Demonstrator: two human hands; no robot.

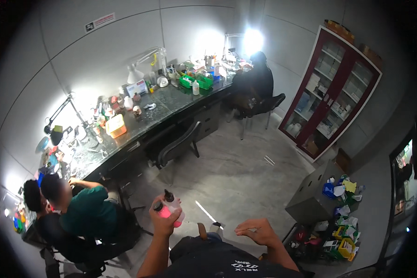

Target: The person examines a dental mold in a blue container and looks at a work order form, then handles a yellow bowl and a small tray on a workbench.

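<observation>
Two small bottles are gripped together in my left hand [162, 225], at the lower middle of the head view. One is a pink bottle [164, 211] with a dark cap; beside it is a translucent squeeze bottle [178, 216] with a black pointed nozzle and pink in its lower part. My fingers partly cover both. To the right, in front of my body, my right hand [259, 230] hangs in the air with its fingers stretched out and nothing in it. Below the hands lies the grey floor [245, 180].
A long dark workbench [171, 103] crowded with lamps, bins and tools runs along the left wall. Two people sit at its near end, another person [257, 76] at the far end. Chairs [178, 146], a red glass-door cabinet [329, 95] and a grey cabinet [312, 194] border the floor.
</observation>
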